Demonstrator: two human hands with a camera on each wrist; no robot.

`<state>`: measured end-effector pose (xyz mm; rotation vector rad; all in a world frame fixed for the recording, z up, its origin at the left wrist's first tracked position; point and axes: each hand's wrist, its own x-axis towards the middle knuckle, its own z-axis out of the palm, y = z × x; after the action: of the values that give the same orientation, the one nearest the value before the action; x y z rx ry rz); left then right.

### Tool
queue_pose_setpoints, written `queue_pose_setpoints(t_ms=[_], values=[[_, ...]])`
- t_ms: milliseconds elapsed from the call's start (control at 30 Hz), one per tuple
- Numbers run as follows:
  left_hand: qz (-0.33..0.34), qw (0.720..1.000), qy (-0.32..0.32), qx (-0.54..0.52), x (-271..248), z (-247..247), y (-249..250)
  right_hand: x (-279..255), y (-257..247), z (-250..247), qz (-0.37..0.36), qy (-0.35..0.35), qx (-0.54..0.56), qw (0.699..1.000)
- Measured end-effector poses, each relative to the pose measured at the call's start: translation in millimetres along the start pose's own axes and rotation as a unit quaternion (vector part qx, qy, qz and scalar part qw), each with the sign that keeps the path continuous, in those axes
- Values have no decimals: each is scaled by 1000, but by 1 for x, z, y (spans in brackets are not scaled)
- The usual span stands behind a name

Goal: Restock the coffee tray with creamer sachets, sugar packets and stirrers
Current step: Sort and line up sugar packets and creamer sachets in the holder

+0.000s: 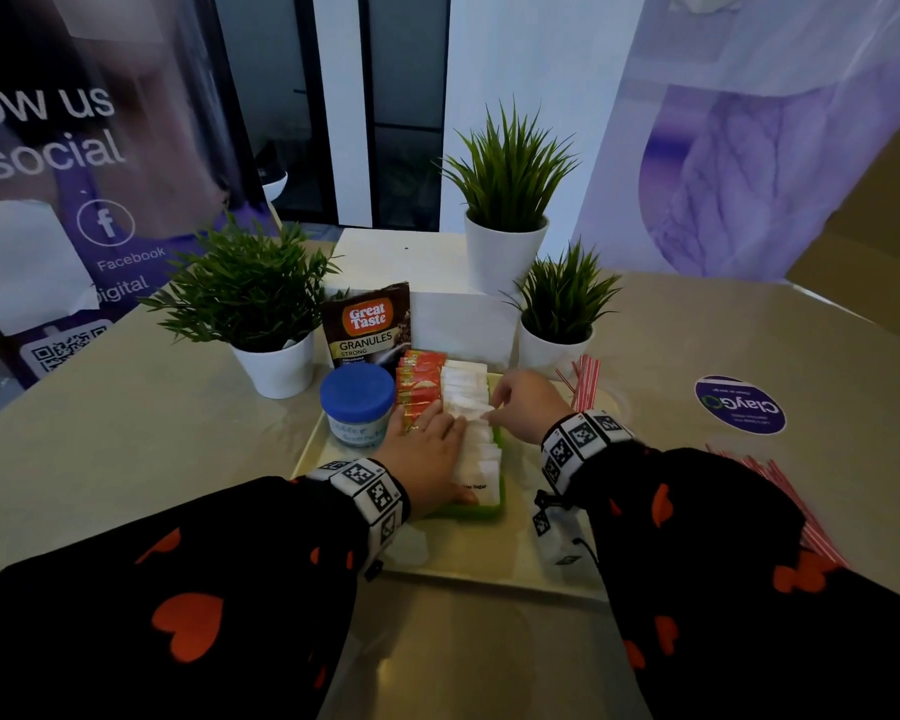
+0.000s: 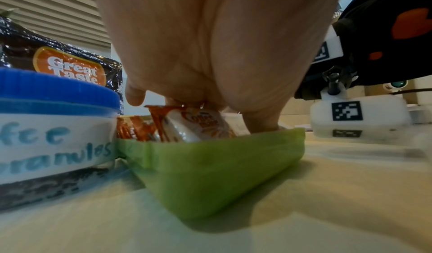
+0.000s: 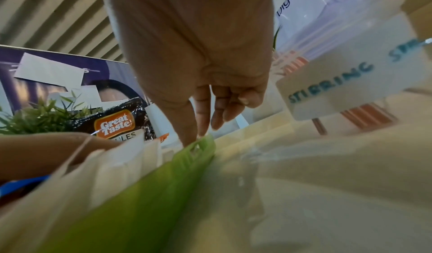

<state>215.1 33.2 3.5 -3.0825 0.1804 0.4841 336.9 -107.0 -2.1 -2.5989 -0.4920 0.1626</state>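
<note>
A green bin [image 1: 489, 509] stands on the cream tray [image 1: 484, 561], with orange creamer sachets [image 1: 419, 376] in its left row and white sugar packets [image 1: 466, 381] in its right row. My left hand [image 1: 430, 433] lies flat across both rows, fingers straight, thumb by the near sugar packet. In the left wrist view the fingers rest on the sachets [image 2: 194, 125] above the bin wall [image 2: 210, 164]. My right hand [image 1: 520, 402] reaches in from the right; its fingertips [image 3: 189, 140] touch the sugar row [image 3: 117, 161] at the bin's rim [image 3: 198, 146], holding nothing. Red-striped stirrers [image 1: 585, 379] stand in a clear cup.
A blue-lidded coffee granules jar [image 1: 357, 394] and a Great Taste pouch [image 1: 367, 324] stand left of the bin. Three potted plants [image 1: 507, 200] and a white box [image 1: 411, 267] crowd the back. Loose stirrers [image 1: 780, 491] lie on the table at the right.
</note>
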Motion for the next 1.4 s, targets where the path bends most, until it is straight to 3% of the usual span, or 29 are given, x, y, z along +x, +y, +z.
queue_pose_setpoints(t_ms=[167, 333, 433, 600, 800, 967, 1133, 1267, 1400], values=[[-1, 1000, 4, -2, -1, 0, 2, 7, -5, -3, -40, -35, -31, 998], [0, 1000, 0, -6, -1, 0, 2, 14, -16, -7, -160, -20, -148, 976], [-2, 1000, 6, -1, -1, 2, 2, 18, -12, -8, -146, -39, -152, 977], [-13, 1000, 7, -13, -2, 5, -3, 5, -1, -8, -104, 45, 14, 993], [-26, 1000, -7, 4, -1, 10, -6, -15, 7, -2, -65, -64, 12, 996], [-28, 999, 4, 16, -2, 10, -6, -14, 6, 1, -46, -18, 69, 996], [-39, 999, 19, 10, -5, 12, -6, -20, 1, -7, -68, -126, 11, 990], [-37, 999, 21, -6, -8, 10, -7, -18, 4, -7, -83, -77, -6, 993], [14, 1000, 26, -5, -11, 6, -6, -21, 3, -7, -144, -70, -39, 986]])
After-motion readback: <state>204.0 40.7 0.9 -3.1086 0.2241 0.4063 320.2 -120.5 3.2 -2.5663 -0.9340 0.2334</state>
